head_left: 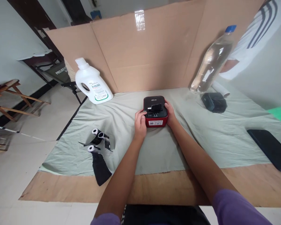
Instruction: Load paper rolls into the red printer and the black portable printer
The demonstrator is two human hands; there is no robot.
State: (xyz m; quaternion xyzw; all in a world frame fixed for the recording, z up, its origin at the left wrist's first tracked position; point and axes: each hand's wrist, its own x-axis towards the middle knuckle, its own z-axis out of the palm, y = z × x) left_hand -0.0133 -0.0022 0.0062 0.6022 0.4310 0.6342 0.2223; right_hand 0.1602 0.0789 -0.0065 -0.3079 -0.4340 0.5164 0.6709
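A red and black box that looks like a small label printer (155,122) sits on the cloth in front of me, with white labels on its near side. A black strip (156,107) stands up out of the slot in its top. My left hand (140,122) holds the printer's left side, fingers at its top edge. On the opposite side my right hand (170,113) is wrapped around the edge, partly hidden behind it. To the left lie several small rolls with white cores (91,148) and loose black strips (100,167).
Cardboard (150,59) stands behind the green cloth (121,112). A white detergent bottle (93,82) leans at the back left. At the right are a large clear bottle (212,62), a dark block (214,102), a phone (270,148) and a person's striped sleeve (262,34).
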